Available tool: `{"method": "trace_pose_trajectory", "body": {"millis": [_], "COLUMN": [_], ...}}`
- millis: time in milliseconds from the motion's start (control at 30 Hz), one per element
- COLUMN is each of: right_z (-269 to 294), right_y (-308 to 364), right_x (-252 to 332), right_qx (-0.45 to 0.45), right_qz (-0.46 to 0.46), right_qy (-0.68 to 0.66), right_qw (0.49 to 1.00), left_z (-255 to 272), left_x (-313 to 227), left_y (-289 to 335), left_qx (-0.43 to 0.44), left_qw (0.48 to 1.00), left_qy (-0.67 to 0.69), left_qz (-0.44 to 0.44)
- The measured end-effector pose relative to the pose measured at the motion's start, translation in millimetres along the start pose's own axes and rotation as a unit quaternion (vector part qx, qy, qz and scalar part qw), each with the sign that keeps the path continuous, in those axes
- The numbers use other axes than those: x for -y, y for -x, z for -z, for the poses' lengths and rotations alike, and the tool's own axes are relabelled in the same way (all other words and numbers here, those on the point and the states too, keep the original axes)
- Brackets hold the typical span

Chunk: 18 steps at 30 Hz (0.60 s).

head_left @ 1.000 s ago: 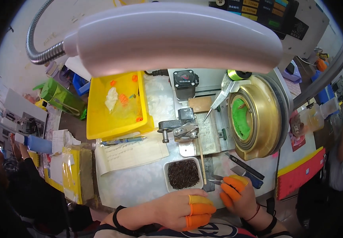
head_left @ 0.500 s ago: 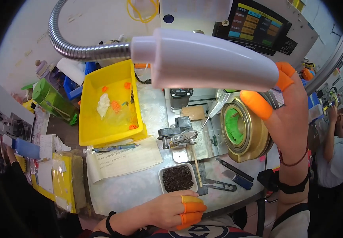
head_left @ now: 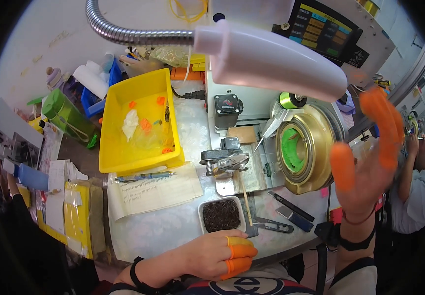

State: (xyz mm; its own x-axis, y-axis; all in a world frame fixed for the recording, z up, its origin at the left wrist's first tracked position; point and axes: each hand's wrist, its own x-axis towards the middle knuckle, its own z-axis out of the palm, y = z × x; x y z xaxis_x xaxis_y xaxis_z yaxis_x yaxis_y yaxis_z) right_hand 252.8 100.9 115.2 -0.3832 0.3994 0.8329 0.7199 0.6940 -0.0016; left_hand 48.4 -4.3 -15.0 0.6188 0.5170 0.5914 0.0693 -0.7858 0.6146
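Note:
My right hand (head_left: 367,172), with orange finger cots, is raised at the right beside the brass-coloured ring part (head_left: 316,150), its fingers apart and nothing seen between them. It is somewhat blurred and clear of the pale pink lamp head (head_left: 276,61). My left hand (head_left: 212,255) lies low in front by the bench's front edge. Yellow and orange cots cover its curled fingers; its palm is hidden, so anything in it cannot be made out. Just beyond it stands a white tray (head_left: 201,216) of thin dark pieces. A small clamp fixture (head_left: 227,160) is farther back.
At the left are a yellow bin (head_left: 105,147) with orange scraps, a paper pad (head_left: 148,199) and a pen (head_left: 146,176). Thread snips (head_left: 274,225) and a dark knife (head_left: 291,205) lie right of the tray. A flexible lamp neck (head_left: 138,37) arches above; a screen (head_left: 325,27) stands behind.
My right hand has come off the lamp head and moved right and down, fingers spread. The lamp head sits higher in view. My left hand stays nearly where it was.

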Motion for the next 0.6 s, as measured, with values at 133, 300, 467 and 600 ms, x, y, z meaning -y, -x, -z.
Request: {"method": "trace_pose_trajectory", "body": {"millis": [133, 300, 467, 600], "right_z": [24.5, 2.7, -2.5, -4.2], "right_y": [82.7, 157.5, 184.3, 188.9], "right_x": [25.3, 48.3, 56.1, 62.3], "right_qx": [0.129, 0.309, 0.349, 0.336], "right_qz": [0.114, -0.063, -0.129, -0.129], "right_qy": [-0.126, -0.158, -0.154, -0.159], "right_qw": [0.977, 0.936, 0.915, 0.919], "left_z": [-1.4, -1.8, 1.9, 1.1], "left_x": [0.3, -1.7, 0.3, 0.2], "left_y": [-0.1, -2.5, -2.6, -2.6], "left_qx": [-0.024, -0.004, 0.030, 0.024], "left_qw": [1.000, 1.000, 0.999, 1.000], "left_qy": [-0.002, -0.005, 0.034, -0.006], "left_qz": [-0.015, -0.013, 0.026, 0.003]}}
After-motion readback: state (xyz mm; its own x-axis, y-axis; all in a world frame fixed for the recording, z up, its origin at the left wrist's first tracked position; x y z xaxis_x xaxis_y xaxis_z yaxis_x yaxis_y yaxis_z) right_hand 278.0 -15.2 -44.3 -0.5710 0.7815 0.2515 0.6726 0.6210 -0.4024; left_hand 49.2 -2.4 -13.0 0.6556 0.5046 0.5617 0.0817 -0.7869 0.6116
